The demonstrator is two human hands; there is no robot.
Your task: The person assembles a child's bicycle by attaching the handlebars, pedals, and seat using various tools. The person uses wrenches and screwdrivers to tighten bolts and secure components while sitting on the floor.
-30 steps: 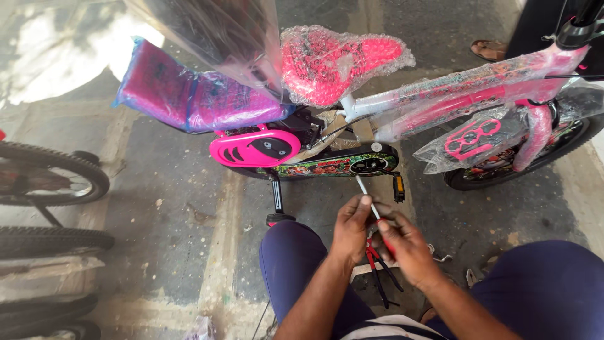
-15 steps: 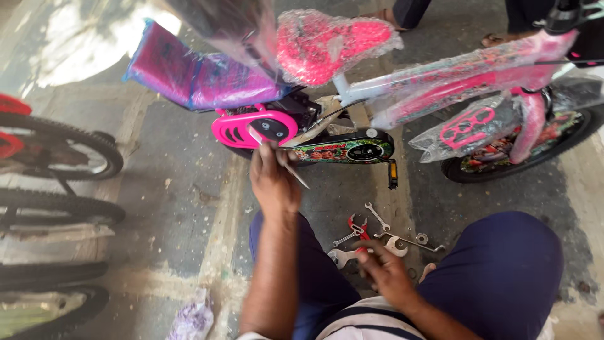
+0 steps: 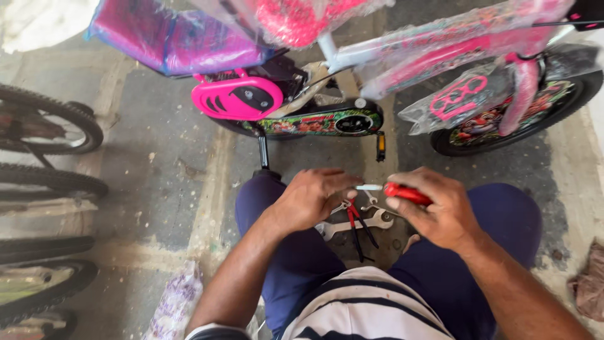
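Observation:
A small pink children's bicycle (image 3: 402, 56) wrapped in clear plastic stands in front of me, with a pink chain cover (image 3: 237, 97) and a patterned chain guard (image 3: 314, 121). My right hand (image 3: 434, 211) grips the red handle of a screwdriver (image 3: 406, 192), its metal shaft pointing left. My left hand (image 3: 314, 198) pinches the tip end of that shaft. Both hands hover above my knees. Below them on the ground lie a silver spanner (image 3: 358, 225) and red-handled pliers (image 3: 360, 230).
Several other bicycle wheels (image 3: 47, 126) line the left edge. The floor is grey concrete slabs with pale joints. A plastic wrapper (image 3: 173, 302) lies at lower left and a brownish rag (image 3: 590, 283) at the right edge. A pedal (image 3: 380, 146) hangs below the chain guard.
My left hand came back down from the chain cover to the screwdriver's tip. My right hand lifted from the tools on the ground, now holding the red-handled screwdriver. The view moved closer.

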